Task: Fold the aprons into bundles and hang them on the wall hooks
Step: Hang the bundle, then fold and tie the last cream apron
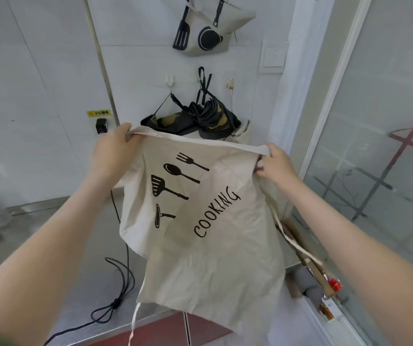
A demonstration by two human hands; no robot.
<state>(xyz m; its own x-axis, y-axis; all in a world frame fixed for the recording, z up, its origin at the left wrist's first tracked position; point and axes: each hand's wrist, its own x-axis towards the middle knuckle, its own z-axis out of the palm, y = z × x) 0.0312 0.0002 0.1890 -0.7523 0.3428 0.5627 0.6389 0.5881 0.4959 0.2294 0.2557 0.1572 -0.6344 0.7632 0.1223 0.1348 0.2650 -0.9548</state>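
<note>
Below the wall hooks [169,79] holding two dark bundles [193,118], left hand [111,151] and right hand [276,163] grip beige apron [208,221] unfolded; fold/hang pending.

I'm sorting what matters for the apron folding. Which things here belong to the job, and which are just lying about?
Job: beige COOKING apron, gripped at its top edge by the left hand and right hand; dark apron bundles on wall hooks; beige bundle hung higher up.
Lying about: black cable on the floor; black plug; yellow label; wall switch.
</note>
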